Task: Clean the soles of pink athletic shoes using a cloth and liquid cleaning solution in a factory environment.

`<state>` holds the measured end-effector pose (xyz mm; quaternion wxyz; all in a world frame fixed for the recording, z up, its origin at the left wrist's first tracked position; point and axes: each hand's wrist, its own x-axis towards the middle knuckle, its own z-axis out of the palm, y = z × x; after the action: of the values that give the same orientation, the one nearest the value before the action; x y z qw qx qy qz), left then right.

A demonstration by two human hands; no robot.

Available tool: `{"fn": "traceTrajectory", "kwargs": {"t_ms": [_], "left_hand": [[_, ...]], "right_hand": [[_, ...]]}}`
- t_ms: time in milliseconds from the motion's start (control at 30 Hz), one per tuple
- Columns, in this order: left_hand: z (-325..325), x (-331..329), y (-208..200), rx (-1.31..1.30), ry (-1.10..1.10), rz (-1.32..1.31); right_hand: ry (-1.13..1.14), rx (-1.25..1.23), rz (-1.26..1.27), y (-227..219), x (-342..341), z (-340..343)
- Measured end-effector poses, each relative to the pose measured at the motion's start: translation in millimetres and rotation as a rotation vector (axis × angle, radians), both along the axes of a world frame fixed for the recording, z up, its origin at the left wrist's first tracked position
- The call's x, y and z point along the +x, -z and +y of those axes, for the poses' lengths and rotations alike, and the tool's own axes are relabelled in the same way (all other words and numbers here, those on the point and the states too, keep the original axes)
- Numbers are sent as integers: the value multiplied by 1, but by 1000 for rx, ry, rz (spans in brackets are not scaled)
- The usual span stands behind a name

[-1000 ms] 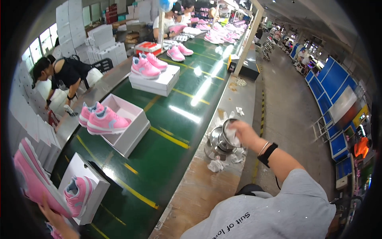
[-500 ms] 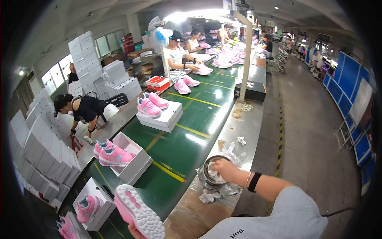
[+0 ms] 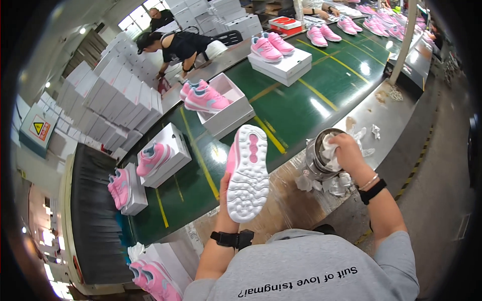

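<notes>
A pink sneaker (image 3: 247, 173) is gripped in my left hand (image 3: 223, 198), its white, bumpy sole facing me and its toe or heel pointing up; which end cannot be told. The hand is mostly hidden behind the shoe. My right hand (image 3: 346, 149) reaches into a round metal pot (image 3: 314, 159) with a dark mesh-like inside, its fingers closed on a white crumpled cloth or tissue (image 3: 329, 149). More crumpled white scraps (image 3: 337, 184) lie round the pot on the bench's metal and film-covered top.
A green conveyor belt (image 3: 213, 150) with yellow lines carries pink sneakers on white boxes (image 3: 283, 67) and in an open box (image 3: 226, 118). Another box with sneakers (image 3: 158, 281) stands at lower left. A person in black (image 3: 183, 47) bends by stacked boxes (image 3: 120, 95). A post (image 3: 404, 42) rises at right.
My view has swung leftward, bringing the left forearm and lower-left box into sight. The sneaker appears higher, more upright and nearer the pot. My right hand stays in the pot.
</notes>
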<state>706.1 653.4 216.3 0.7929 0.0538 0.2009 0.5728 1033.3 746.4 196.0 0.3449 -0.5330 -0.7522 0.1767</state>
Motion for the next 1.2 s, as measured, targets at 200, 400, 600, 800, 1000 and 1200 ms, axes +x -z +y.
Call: {"fn": "traceTrajectory", "kwargs": {"t_ms": [200,400,600,800,1000,1200], "left_hand": [[-15,-1,13,20,46,-103],[-19,10,10,93,33,-191],[-34,12,17,80,-34,-256],[-60,-56,150,629,-227,773],[-48,-12,48,60,38,-110],[-66,-26,52,-326,-206,-774]], "right_hand": [[-183,227,249,-61,-78,-37],[-705,450,279,-43,-176,-86],[-352,325,267,-21,-172,12],[-915,378,174,-35,-202,-86],[-371,322,269,-13,-191,27],[-824,464,116,-25,-211,-60]]}}
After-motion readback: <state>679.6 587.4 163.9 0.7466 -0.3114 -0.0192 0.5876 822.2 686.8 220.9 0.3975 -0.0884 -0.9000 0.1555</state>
